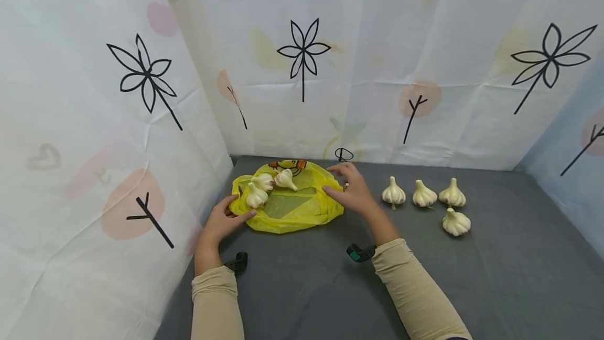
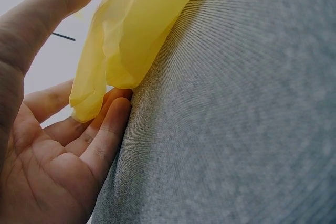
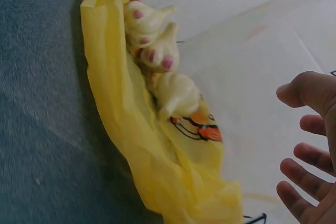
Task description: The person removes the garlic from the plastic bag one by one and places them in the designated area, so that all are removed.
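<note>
White cloth [image 1: 377, 35] printed with black flowers closed off the far side of my grey worktop [image 1: 302, 287], and a yellow bag [image 1: 283, 225] lay low and slack toward the worktop's eleven o'clock edge. Three garlic bulbs [image 1: 256, 197] sat within the bag's outline, bunched from nine to twelve o'clock of its middle; whether all rested deep inside or partly on folded film, I could not tell. My left fingers [image 2: 108, 135] touched the rim at eight o'clock, relaxed, with no firm pinch showing. My right fingers [image 3: 307, 178] were spread at three o'clock, released and grasping nothing, close by the bag's edge. Four loose bulbs [image 1: 423, 194] stood on the worktop farther out at three o'clock. I judged the thin film the weak point: if I lifted from eight o'clock alone, the unsupported side could sag and the bulbs could roll out over the low rim. A hurried tug might tear the plastic or fold the mouth closed, and a pointed stem could snag it. Swinging my right fingers too wide toward three o'clock risked knocking the nearest loose bulb into its neighbours.
</note>
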{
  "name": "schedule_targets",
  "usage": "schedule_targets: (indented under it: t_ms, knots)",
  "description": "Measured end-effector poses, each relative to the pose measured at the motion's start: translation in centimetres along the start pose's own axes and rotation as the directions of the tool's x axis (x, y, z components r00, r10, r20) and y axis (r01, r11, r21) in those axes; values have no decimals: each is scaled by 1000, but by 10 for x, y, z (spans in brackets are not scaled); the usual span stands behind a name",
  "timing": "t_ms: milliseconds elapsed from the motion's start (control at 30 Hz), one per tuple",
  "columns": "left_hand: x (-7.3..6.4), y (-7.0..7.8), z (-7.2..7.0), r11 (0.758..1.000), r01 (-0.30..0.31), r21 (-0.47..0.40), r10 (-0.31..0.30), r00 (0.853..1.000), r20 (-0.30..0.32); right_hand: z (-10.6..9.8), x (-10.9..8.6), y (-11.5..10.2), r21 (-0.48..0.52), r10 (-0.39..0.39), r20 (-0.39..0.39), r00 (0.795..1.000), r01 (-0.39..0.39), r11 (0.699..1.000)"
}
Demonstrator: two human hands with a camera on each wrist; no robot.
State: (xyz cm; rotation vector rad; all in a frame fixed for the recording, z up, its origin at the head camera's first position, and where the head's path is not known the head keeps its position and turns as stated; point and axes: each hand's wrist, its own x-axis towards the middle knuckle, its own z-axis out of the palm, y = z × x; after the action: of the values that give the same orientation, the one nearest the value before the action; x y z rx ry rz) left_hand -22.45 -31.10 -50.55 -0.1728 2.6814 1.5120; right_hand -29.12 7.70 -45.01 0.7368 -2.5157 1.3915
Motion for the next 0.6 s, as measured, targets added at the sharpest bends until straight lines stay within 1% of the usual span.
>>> schedule_targets:
  t_ms: [300,600]
  knots:
    - [-2,0,2,1000,0,-3,0,1000,-4,34,19,1,50,59,81,995,-63,997]
    - [-3,3,1,1000,5,-4,-5,1000,-12,62,34,0,54,67,93,993,-73,996]
